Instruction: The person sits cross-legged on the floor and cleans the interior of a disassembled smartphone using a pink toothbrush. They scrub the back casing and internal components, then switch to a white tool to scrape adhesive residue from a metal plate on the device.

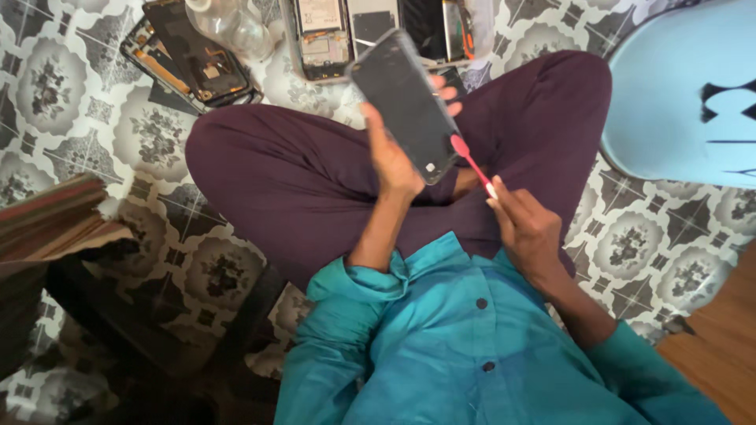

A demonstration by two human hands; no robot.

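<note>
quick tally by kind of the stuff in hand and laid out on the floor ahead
phone panel in left hand: 1
pink toothbrush in right hand: 1
opened phones on floor: about 4, partly cut off
clear bottle: 1
total: about 7

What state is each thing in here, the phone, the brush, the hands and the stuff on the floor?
Phone: held up, tilted, dark side showing.
Pink brush: head touching the phone's lower edge.
Left hand: gripping the phone.
Right hand: holding the brush handle.
Opened phones: lying flat on the floor, insides exposed.
Clear bottle: lying on its side.
Blue stool: standing beside the knee.
</note>
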